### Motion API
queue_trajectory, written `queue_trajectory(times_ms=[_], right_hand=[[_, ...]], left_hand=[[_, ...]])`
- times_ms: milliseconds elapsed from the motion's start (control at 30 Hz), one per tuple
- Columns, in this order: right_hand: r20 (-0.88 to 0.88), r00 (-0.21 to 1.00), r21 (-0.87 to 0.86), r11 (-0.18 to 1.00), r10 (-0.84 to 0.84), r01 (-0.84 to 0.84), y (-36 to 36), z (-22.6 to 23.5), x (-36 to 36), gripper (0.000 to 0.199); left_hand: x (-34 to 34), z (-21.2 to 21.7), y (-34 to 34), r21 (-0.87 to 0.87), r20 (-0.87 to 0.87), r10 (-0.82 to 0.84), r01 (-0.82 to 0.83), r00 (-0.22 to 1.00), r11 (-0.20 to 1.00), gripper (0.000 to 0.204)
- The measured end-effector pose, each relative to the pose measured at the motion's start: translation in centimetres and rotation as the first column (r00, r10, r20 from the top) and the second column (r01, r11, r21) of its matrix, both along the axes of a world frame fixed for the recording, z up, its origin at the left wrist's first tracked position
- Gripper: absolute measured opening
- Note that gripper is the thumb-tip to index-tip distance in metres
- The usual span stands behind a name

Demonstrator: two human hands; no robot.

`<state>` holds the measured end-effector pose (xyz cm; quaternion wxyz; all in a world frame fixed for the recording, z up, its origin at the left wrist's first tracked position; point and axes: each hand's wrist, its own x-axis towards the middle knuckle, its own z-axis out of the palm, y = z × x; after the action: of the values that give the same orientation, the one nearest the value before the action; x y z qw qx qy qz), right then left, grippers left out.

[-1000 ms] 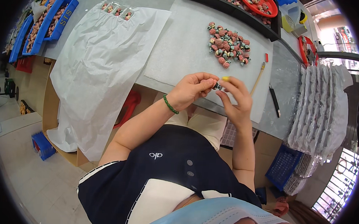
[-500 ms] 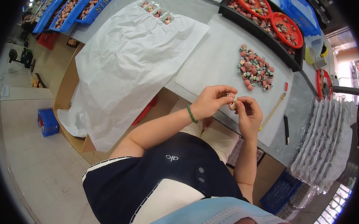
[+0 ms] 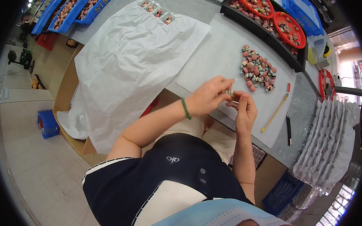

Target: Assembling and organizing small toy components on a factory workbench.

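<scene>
Over the near edge of the white sheet, my left hand [image 3: 208, 96], with a green braided bracelet [image 3: 186, 108] at its wrist, is closed in a pinch and a little blurred. Between its fingertips and those of my right hand [image 3: 245, 112] is a small painted figurine [image 3: 230, 93], mostly covered by the fingers. The right hand's thumb and curled forefinger are closed at its other side. Beyond the hands, a pile of small pink-topped figurines [image 3: 255, 70] lies on the white sheet [image 3: 216, 46].
At the back right stands a black tray [image 3: 265, 34] with red round baskets [image 3: 289, 31] of figurines. A yellow stick brush [image 3: 274, 113] and a black pen [image 3: 288, 129] lie at right, near stacked clear blister trays [image 3: 327, 139]. Left, white tissue [image 3: 126, 66] drapes over a carton [image 3: 67, 88].
Both hands have shifted slightly left and up with the figurine. My left hand has turned, its fingers now covering more of it. The pile and tools have not moved.
</scene>
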<state>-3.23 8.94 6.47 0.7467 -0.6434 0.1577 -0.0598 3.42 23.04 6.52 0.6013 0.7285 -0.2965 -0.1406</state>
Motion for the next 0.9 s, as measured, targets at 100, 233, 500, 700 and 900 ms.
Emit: queue_trajectory(times_ms=[100, 233, 500, 700, 900], right_hand=[[0.043, 0.999, -0.257, 0.966, 0.022, -0.010, -0.1, -0.1, -0.4, 0.026], [0.008, 0.996, -0.460, 0.885, 0.086, -0.073, -0.9, -2.1, -1.7, 0.021], [0.092, 0.992, -0.568, 0.823, 0.084, -0.017, -3.5, -3.0, -1.3, 0.016], [0.122, 0.987, -0.612, 0.791, 0.102, -0.006, -6.5, -4.0, -1.4, 0.014], [0.109, 0.993, -0.471, 0.882, 0.052, 0.005, -10.3, -2.7, -2.3, 0.009]], left_hand=[[5.8, 0.1, 1.6, 0.058, 0.335, 0.186, -0.217, 0.924, 0.974, 0.034], [15.6, -2.0, 5.0, 0.258, 0.635, 0.310, -0.572, 0.707, 0.778, 0.028], [17.5, -6.6, 4.0, 0.419, 0.752, 0.158, -0.649, 0.639, 0.635, 0.022], [14.5, -7.4, 0.1, 0.694, 0.636, 0.024, -0.585, 0.771, 0.420, 0.060], [13.3, -8.4, -4.1, 0.679, 0.654, 0.043, -0.611, 0.755, 0.407, 0.065]])
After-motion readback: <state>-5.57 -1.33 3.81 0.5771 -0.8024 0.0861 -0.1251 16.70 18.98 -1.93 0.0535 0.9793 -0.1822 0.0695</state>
